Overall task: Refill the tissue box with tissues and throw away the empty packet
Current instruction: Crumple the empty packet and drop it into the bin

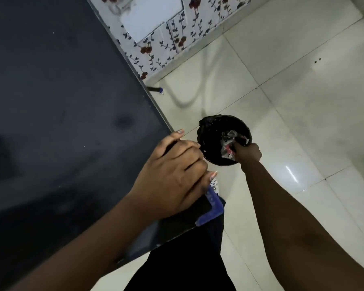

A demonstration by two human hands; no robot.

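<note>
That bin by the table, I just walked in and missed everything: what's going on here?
A person is reaching their right hand down into the black bin on the tiled floor, holding a crumpled clear-and-red packet inside it. Their left hand rests on the dark table's edge. The tissue box isn't in view.

The bin (pixel 224 140) stands on the floor (pixel 303 101) right of the table (pixel 61 101), packet (pixel 229 143) inside.

Black bin (pixel 204 131) on tiled floor (pixel 303 101)
</note>
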